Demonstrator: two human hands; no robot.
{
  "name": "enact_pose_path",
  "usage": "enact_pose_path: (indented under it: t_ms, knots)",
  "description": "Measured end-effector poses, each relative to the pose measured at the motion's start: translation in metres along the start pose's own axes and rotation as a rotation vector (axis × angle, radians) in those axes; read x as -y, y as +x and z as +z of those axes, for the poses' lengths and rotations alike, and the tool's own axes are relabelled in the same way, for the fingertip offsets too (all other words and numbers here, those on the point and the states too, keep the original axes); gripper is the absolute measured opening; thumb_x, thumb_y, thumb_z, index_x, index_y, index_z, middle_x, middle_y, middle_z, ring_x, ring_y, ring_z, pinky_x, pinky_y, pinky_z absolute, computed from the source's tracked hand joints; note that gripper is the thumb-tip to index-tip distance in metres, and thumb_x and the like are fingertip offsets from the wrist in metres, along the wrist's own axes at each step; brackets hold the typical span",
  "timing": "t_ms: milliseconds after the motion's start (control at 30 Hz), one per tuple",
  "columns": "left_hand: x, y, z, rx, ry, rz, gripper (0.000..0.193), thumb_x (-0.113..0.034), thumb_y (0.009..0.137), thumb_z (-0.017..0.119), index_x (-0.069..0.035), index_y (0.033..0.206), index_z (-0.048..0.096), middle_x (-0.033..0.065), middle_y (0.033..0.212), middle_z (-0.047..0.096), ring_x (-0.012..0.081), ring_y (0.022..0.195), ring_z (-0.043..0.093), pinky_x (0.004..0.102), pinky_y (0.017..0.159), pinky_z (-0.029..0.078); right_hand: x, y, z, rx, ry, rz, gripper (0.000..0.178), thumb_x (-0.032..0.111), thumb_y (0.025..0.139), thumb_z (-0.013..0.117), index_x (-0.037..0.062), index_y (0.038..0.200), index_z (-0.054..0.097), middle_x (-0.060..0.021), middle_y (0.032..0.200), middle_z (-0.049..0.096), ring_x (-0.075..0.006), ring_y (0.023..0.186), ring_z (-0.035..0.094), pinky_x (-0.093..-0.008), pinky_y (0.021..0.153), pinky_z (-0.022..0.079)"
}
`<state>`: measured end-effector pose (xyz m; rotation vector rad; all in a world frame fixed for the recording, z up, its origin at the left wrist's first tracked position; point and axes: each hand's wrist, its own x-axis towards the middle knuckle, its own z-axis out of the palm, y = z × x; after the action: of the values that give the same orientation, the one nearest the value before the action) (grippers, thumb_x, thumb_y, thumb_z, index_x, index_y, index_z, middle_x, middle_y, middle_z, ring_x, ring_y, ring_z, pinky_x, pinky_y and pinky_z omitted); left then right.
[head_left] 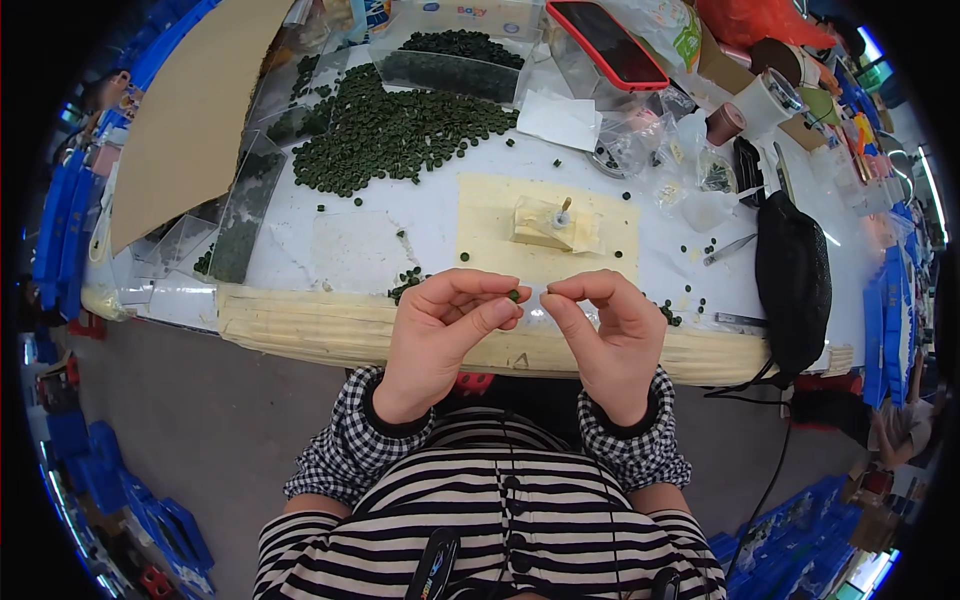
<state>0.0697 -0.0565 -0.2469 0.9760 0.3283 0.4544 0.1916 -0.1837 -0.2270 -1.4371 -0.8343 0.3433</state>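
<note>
Over the front edge of the table, my left hand (435, 330) pinches a small dark green round piece (514, 296) between thumb and fingertips. My right hand (615, 330) is held a short gap to its right, thumb and forefinger pressed together; whatever they grip is too small to make out. Just beyond both hands sits a cream-coloured block (540, 232) with a small upright peg (565, 208) on it, resting on a pale yellow sheet (485, 205). A large heap of similar green pieces (385, 130) spreads at the back left.
A clear tray (450, 75) of green pieces stands behind the heap. Cardboard (195, 120) leans at the left. A red-cased phone (607, 45), a white paper (558, 120), a thread spool (726, 122), tweezers (730, 249) and a black pouch (793, 280) lie towards the right.
</note>
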Motion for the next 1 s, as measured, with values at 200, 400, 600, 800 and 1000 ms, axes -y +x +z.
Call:
enact_pose_path:
  t_ms: [200,400,600,800,1000]
  knots:
    - [0.002,-0.001,0.002,-0.043,0.057,0.102,0.019,0.002,0.088,0.062,0.001,0.107,0.062,0.0149,0.101,0.069,0.0178,0.09,0.066,0.0289,0.08,0.054,0.0,-0.004,0.011,-0.016,0.232,0.206,0.014,-0.003,0.083,0.068,-0.004,0.097,0.066,-0.01,0.093,0.069,-0.0129,0.084,0.063,-0.0259,0.08,0.05]
    - [0.002,-0.003,0.008,-0.064,0.103,0.162,0.019,0.006,0.086,0.063,0.003,0.105,0.063,0.0149,0.1,0.069,0.0183,0.088,0.067,0.028,0.08,0.055,-0.007,-0.001,0.009,0.051,0.264,0.129,0.012,-0.004,0.085,0.066,-0.0033,0.097,0.066,-0.0073,0.097,0.062,-0.0134,0.088,0.06,-0.0258,0.082,0.049]
    - [0.004,-0.003,0.007,-0.062,0.199,0.207,0.02,0.011,0.083,0.064,0.003,0.101,0.067,0.0133,0.097,0.068,0.017,0.088,0.065,0.0259,0.08,0.053,-0.012,-0.003,0.012,0.038,0.331,0.176,0.012,-0.005,0.084,0.066,-0.003,0.096,0.065,-0.0067,0.096,0.059,-0.013,0.088,0.059,-0.0249,0.08,0.048]
    - [0.003,-0.001,0.005,-0.047,0.26,0.272,0.022,0.013,0.082,0.063,0.003,0.101,0.068,0.0125,0.097,0.067,0.0166,0.089,0.064,0.0249,0.079,0.053,-0.011,-0.004,0.015,0.021,0.197,0.097,0.013,-0.005,0.082,0.067,-0.0024,0.095,0.067,-0.007,0.094,0.059,-0.0128,0.085,0.057,-0.0244,0.078,0.046]
    - [0.002,0.0,0.007,-0.047,0.311,0.317,0.021,0.014,0.082,0.063,0.003,0.099,0.068,0.013,0.098,0.067,0.0172,0.09,0.064,0.0254,0.08,0.052,-0.012,-0.004,0.016,-0.012,0.105,0.006,0.013,-0.005,0.08,0.067,-0.0019,0.093,0.068,-0.0068,0.088,0.06,-0.0128,0.081,0.057,-0.0239,0.073,0.045]
